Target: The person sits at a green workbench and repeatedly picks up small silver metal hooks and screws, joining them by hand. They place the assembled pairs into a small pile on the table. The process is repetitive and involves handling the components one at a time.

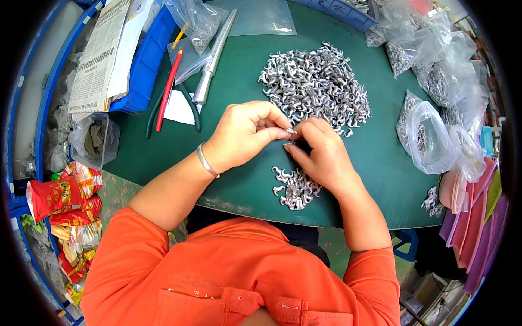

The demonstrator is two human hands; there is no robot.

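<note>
metal piece [291, 131] pinched in left grip [243, 132]; right grip [326, 158] unclear; pile [315, 84] beyond, bin [145, 64] leftward.

A green surface [234, 70] fills the middle, its edges bowed. At left stands a shelf [42, 108] framed by 2 long blue bars. Mottled grey-green floor [120, 191] shows past the surface's near-left edge. Light is bright, fairly even.

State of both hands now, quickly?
Left hand: closed, pinching a metal piece.
Right hand: curled close by; whether it holds anything cannot be told.
</note>
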